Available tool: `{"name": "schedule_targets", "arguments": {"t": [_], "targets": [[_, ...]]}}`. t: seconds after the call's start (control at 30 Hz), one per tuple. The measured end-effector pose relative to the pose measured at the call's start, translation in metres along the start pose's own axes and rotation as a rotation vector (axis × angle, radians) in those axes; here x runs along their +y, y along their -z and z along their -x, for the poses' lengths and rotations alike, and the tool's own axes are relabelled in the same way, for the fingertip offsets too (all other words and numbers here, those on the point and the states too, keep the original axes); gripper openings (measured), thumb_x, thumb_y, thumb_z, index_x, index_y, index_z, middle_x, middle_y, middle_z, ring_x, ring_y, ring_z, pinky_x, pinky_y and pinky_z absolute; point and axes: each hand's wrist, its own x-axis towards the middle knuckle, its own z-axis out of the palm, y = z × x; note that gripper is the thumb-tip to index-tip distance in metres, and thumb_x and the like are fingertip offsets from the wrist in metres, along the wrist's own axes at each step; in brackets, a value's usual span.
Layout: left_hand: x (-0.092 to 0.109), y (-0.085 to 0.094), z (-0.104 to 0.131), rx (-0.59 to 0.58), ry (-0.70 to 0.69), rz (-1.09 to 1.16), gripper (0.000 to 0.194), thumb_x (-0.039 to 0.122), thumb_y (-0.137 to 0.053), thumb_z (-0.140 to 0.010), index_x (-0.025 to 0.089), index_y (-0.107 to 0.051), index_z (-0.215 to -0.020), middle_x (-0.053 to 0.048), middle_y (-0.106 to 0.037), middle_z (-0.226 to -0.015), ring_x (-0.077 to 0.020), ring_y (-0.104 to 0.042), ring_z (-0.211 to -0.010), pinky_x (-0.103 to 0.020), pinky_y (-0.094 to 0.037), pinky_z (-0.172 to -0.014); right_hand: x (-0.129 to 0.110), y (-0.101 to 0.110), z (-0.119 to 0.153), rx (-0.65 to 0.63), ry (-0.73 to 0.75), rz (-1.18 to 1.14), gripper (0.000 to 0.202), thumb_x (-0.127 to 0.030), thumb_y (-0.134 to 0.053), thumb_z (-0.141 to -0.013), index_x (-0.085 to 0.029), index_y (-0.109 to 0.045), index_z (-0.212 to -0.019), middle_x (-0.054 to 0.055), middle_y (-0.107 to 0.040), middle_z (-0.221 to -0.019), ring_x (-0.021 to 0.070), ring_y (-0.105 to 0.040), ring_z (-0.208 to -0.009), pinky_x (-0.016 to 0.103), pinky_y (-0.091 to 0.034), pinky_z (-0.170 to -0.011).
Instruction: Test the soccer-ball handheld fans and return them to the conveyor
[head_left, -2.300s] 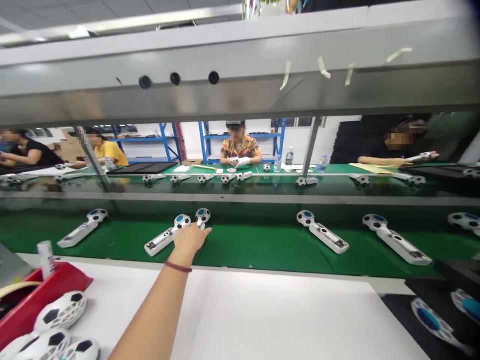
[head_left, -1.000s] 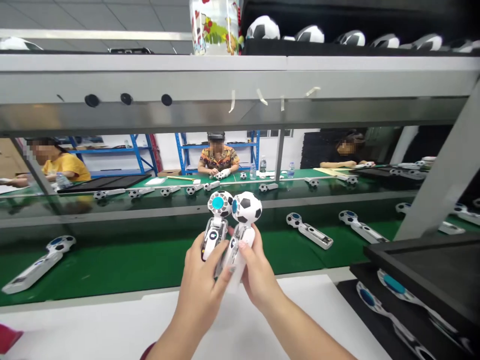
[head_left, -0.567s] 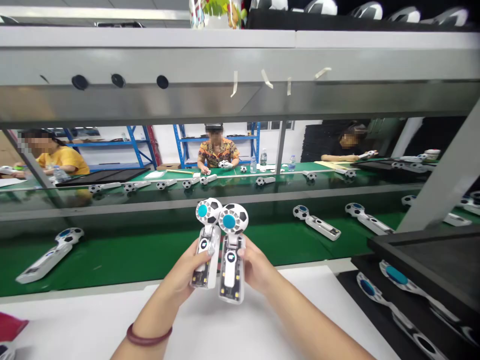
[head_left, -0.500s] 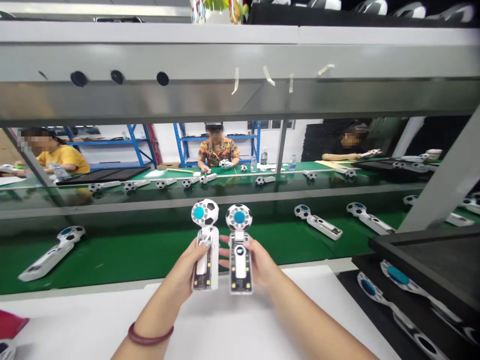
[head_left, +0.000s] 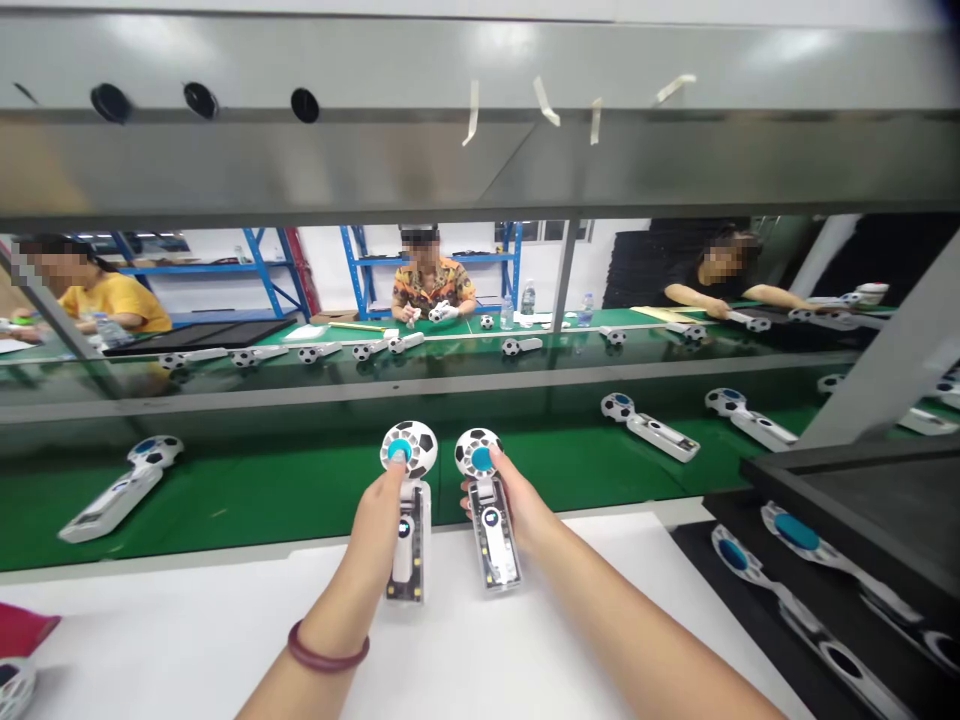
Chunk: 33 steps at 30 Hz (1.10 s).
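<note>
Two handheld devices with soccer-ball heads and clear-cased handles are held upright side by side above white paper (head_left: 442, 650). My left hand (head_left: 379, 510) is closed round the left device (head_left: 409, 575), its thumb on the blue centre of the head. On the right device (head_left: 499, 550), the thumb of my right hand (head_left: 521, 495) lies at the edge of the blue centre, the other fingers mostly hidden behind it. The two devices do not touch. A reddish bracelet is on my left wrist.
Similar devices (head_left: 652, 430) lie on the green belt (head_left: 292, 470), one at the left (head_left: 124, 490). Black trays (head_left: 862, 500) with more devices stand at the right. A metal shelf (head_left: 375, 170) crosses above. Several people sit beyond the belt.
Both thumbs have moved up from the handles to the heads. The right device now tilts. The view has shifted down a little. A person at the far right has stretched out both arms.
</note>
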Motion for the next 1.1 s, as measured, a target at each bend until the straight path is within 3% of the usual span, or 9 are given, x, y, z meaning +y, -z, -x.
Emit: {"name": "schedule_targets", "arguments": {"t": [0.13,0.27,0.37,0.57,0.67,0.77,0.87,1.0,1.1], "targets": [[-0.003,-0.001,0.000,-0.061,-0.058,0.202,0.058,0.063,-0.057,-0.063,0.014,-0.058,-0.094,-0.004,-0.062,-0.075,-0.0189,-0.057,-0.070,-0.027,-0.043,-0.062,0.005,-0.002,0.001,0.118,0.214,0.021,0.056,-0.069,-0.048,-0.067,-0.015,-0.053,-0.080,0.002,-0.059,-0.058,0.0137,-0.055,-0.046,0.024,-0.042,-0.044],[-0.012,-0.008,0.001,-0.090,-0.137,0.266,0.048,0.055,-0.060,-0.067,0.018,-0.056,-0.098,-0.003,-0.062,-0.086,-0.0173,-0.056,-0.079,-0.025,-0.042,-0.068,0.005,0.003,0.006,0.048,0.491,0.155,0.061,-0.073,-0.051,-0.060,-0.016,-0.051,-0.082,0.004,-0.061,-0.062,0.0172,-0.058,-0.051,0.028,-0.045,-0.047],[-0.020,-0.014,0.004,-0.079,-0.212,0.183,0.044,0.052,-0.060,-0.068,0.017,-0.055,-0.096,-0.004,-0.062,-0.091,-0.0191,-0.056,-0.083,-0.026,-0.042,-0.071,0.007,0.008,0.010,-0.025,0.599,0.235,0.059,-0.066,-0.061,-0.057,-0.019,-0.049,-0.090,0.004,-0.062,-0.070,0.0189,-0.059,-0.059,0.030,-0.046,-0.053],[-0.024,-0.019,0.006,-0.108,-0.313,0.134,0.047,0.049,-0.062,-0.066,0.017,-0.052,-0.099,-0.007,-0.058,-0.101,-0.0237,-0.053,-0.097,-0.030,-0.040,-0.083,0.011,0.012,0.008,-0.029,0.661,0.410,0.052,-0.039,-0.071,-0.059,-0.021,-0.049,-0.102,0.004,-0.061,-0.090,0.0209,-0.058,-0.082,0.034,-0.046,-0.075],[-0.029,-0.014,0.000,-0.169,-0.333,0.179,0.059,0.050,-0.066,-0.061,0.018,-0.046,-0.106,-0.008,-0.056,-0.108,-0.0243,-0.051,-0.101,-0.031,-0.039,-0.087,0.010,0.018,0.007,-0.043,0.635,0.394,0.052,-0.040,-0.067,-0.062,-0.021,-0.048,-0.106,0.005,-0.060,-0.097,0.0218,-0.057,-0.090,0.035,-0.044,-0.082],[-0.040,-0.003,-0.004,-0.325,-0.295,0.126,0.070,0.044,-0.072,-0.057,0.019,-0.039,-0.113,-0.011,-0.052,-0.116,-0.0249,-0.050,-0.105,-0.033,-0.037,-0.090,0.013,0.028,0.011,-0.069,0.519,0.418,0.051,-0.040,-0.068,-0.064,-0.021,-0.047,-0.107,0.006,-0.058,-0.106,0.0214,-0.055,-0.098,0.035,-0.042,-0.087],[-0.052,0.007,-0.006,-0.479,-0.118,0.050,0.059,0.045,-0.072,-0.060,0.018,-0.045,-0.104,-0.012,-0.058,-0.105,-0.0258,-0.057,-0.094,-0.035,-0.044,-0.080,0.021,0.038,0.015,-0.161,0.331,0.472,0.048,-0.039,-0.067,-0.068,-0.021,-0.046,-0.106,0.006,-0.060,-0.102,0.0206,-0.058,-0.093,0.037,-0.043,-0.084],[-0.059,0.010,-0.001,-0.485,0.012,0.212,0.046,0.053,-0.060,-0.069,0.019,-0.043,-0.095,-0.004,-0.061,-0.073,-0.0174,-0.057,-0.062,-0.028,-0.045,-0.055,0.028,0.040,0.018,-0.105,0.199,0.304,0.047,-0.049,-0.063,-0.069,-0.021,-0.042,-0.100,0.002,-0.061,-0.081,0.0186,-0.062,-0.071,0.035,-0.048,-0.066],[-0.056,0.008,0.006,-0.519,0.115,0.320,0.042,0.042,-0.062,-0.072,0.022,-0.038,-0.100,-0.002,-0.060,-0.076,-0.0155,-0.057,-0.062,-0.028,-0.046,-0.058,0.026,0.035,0.022,-0.101,0.105,0.161,0.046,-0.046,-0.065,-0.068,-0.021,-0.040,-0.096,0.001,-0.061,-0.078,0.0177,-0.062,-0.068,0.035,-0.047,-0.067]]}}
